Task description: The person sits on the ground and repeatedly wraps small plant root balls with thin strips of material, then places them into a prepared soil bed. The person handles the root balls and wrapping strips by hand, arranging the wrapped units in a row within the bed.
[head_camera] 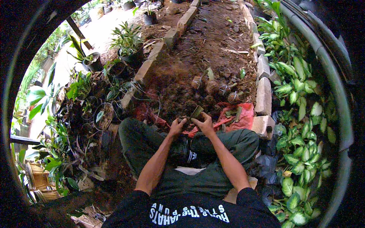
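Observation:
Between the thumb and fingers of my right hand [204,124] is a flat green leaf cutting [196,112], tilted up over the soil. My left hand [177,127] is close beside it, fingers bent around something dark that is too blurred to name. Dark loose soil [182,99] lies just beyond both hands. Past it are several round brown balls [212,87] bound with pale string, one with a green piece standing out of its top. A torn red plastic sheet [245,115] is spread near my right knee, with more green leaf pieces [238,114] on it.
Pale blocks [263,97] edge the dirt bed on the right, and another block row [155,51] on the left. Variegated leafy plants [302,154] crowd the right side, below a curved pipe [313,42]. Potted plants [129,47] and a round pot [104,115] stand left.

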`<state>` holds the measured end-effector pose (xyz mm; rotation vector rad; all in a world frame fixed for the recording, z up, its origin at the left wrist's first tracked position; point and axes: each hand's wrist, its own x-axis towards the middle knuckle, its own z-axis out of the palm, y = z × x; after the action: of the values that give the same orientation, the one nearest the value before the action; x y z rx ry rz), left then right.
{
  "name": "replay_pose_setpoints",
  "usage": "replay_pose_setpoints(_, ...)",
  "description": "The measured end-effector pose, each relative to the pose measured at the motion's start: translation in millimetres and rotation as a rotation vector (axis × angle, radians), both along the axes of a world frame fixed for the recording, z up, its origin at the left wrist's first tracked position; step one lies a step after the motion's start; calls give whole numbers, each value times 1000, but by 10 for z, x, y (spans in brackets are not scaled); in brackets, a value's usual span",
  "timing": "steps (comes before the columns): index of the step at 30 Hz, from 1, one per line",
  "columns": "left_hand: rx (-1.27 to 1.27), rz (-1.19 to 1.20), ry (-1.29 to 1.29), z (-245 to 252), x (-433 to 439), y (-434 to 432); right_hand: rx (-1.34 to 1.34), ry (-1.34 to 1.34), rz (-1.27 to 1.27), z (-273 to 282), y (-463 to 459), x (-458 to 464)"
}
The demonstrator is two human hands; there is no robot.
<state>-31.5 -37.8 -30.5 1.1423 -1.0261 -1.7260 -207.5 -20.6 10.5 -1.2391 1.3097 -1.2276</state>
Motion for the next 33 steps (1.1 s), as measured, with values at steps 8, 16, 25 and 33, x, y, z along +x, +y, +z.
replay_pose_setpoints(8,-93,-58,-234,-57,27,-16,-102,287,-111,-74,107,201)
replay_pose_setpoints(16,216,-94,316,-134,-52,-60,-55,359,-221,-77,132,174)
replay_pose_setpoints(25,367,-214,728,36,0,-19,-54,395,-212,-22,136,223)
replay_pose_setpoints(33,-30,6,83,-123,-79,-115,-25,283,-35,-37,120,235)
